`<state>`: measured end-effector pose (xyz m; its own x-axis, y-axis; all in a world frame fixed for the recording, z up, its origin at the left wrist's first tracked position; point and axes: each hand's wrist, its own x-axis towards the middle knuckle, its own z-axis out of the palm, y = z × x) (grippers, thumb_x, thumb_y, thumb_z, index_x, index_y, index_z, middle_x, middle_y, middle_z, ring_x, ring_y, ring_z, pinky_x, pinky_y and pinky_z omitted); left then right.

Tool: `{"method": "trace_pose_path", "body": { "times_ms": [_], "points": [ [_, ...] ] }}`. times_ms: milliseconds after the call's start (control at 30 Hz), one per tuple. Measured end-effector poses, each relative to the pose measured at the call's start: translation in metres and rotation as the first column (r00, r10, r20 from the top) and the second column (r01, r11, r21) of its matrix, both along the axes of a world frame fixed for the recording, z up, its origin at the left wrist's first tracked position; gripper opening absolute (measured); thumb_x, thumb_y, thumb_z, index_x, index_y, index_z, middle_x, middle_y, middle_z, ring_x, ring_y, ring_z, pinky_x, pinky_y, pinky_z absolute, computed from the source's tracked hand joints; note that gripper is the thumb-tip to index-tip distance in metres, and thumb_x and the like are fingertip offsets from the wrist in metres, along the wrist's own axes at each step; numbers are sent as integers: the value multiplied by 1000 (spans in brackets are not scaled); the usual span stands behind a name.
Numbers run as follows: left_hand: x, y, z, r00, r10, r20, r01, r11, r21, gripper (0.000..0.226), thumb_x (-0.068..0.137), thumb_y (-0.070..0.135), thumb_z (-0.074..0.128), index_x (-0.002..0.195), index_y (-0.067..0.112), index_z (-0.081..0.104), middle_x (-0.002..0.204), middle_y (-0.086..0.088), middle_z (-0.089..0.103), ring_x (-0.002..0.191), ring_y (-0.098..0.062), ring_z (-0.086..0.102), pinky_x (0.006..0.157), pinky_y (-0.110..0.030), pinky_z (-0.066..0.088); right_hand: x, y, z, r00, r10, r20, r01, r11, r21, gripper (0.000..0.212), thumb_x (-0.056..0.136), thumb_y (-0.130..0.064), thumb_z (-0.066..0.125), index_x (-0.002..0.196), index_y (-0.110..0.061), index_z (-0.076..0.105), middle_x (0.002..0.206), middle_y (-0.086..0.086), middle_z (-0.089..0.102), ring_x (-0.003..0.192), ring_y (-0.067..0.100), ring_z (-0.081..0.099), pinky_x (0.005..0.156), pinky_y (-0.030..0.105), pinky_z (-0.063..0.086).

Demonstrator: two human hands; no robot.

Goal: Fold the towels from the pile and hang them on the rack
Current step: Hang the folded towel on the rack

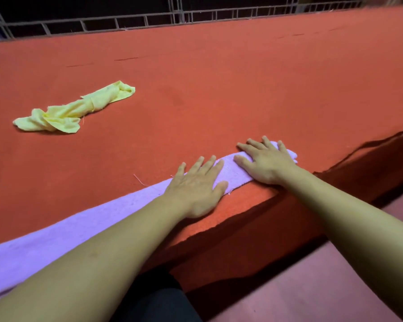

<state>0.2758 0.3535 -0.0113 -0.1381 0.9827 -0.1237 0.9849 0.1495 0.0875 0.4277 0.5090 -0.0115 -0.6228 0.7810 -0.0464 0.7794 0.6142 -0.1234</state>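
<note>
- Hands both flat, fingers straight and spread, gripping nothing.
- Left hand presses on lilac towel, a long folded strip along the near edge of the red worktop.
- Right hand presses on the strip's far end, just beside the left.
- Yellow towel lies crumpled, well apart, beyond the left hand.

**Open felt ahead, rail at the back**

The red table lay bare ahead of both hands; only a crumpled yellow towel sat far left, well apart; a metal railing closed the far edge; the purple towel covered the near edge.
</note>
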Motion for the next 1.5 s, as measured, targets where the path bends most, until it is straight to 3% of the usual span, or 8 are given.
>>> {"method": "trace_pose_path", "body": {
  "times_ms": [167, 267, 367, 500, 767, 1100, 1333, 1500],
  "points": [
    [1, -3, 6, 999, 4, 38, -4, 1000, 0, 61, 102, 52, 16, 156, 32, -4, 164, 11, -9, 151, -11, -10, 121, -49, -4, -1, -3, 9, 998, 0, 68, 4, 998, -62, 67, 93, -71, 18, 153, -44, 15, 164, -9, 7, 152, 22, -3, 119, 56, -5],
    [0, -16, 19, 997, 24, 72, -31, 995, 99, 59, 103, 49, 19, 157, 29, 5, 165, 11, -2, 151, -11, -6, 122, -47, -4, -11, -15, 28, 997, 0, 78, 2, 1000, -21, 69, 92, -72, 20, 154, -41, 14, 165, -7, 2, 151, 23, -7, 118, 56, -6],
    [-12, -53, 29, 992, 115, 43, -121, 974, 190, 57, 104, 44, 24, 157, 26, 10, 164, 9, 8, 151, -11, 3, 122, -44, 0, -36, -57, 40, 988, 146, 43, -150, 984, 92, 62, 97, -63, 20, 155, -40, 13, 165, -6, 1, 151, 22, -8, 120, 54, -3],
    [-47, -132, 29, 946, 324, 24, -323, 930, 174, 57, 104, 38, 28, 157, 21, 13, 164, 5, 15, 151, -13, 9, 122, -38, 6, -86, -141, 43, 925, 380, -8, -379, 924, 58, 55, 102, -50, 22, 155, -37, 13, 165, -6, 3, 152, 21, -4, 120, 52, 2],
    [-113, -252, 20, 883, 465, -60, -465, 885, 10, 62, 104, 46, 18, 157, 21, -2, 165, 7, -3, 151, -11, -5, 123, -40, -1, -177, -258, 26, 734, 679, -30, -679, 734, -3, 57, 104, -45, 21, 157, -29, 9, 165, -6, 2, 152, 18, -4, 122, 46, 0],
    [-133, -285, 18, 905, 424, -47, -422, 906, 36, 63, 103, 48, 13, 157, 23, -8, 164, 9, -11, 150, -10, -14, 122, -45, -5, -195, -272, 22, 728, 679, 92, -676, 734, -66, 64, 102, -53, 19, 157, -28, 0, 164, -10, -1, 151, 15, -4, 122, 47, -3],
    [-180, -352, 27, 812, 577, -88, -576, 816, 37, 61, 104, 45, 15, 157, 22, -4, 164, 9, -8, 150, -10, -11, 122, -43, -5, -249, -348, 31, 595, 804, -3, -804, 595, -14, 58, 103, -46, 20, 157, -28, 7, 165, -6, 1, 152, 18, -2, 122, 47, 0],
    [-204, -391, 9, 793, 608, -28, -609, 792, -33, 61, 103, 49, 15, 156, 27, -6, 164, 12, -6, 150, -6, -10, 122, -39, -5, -269, -368, 5, 558, 830, 8, -828, 558, -46, 58, 101, -53, 16, 155, -39, -1, 165, -8, 1, 152, 16, 1, 122, 46, 2]
  ]
}}
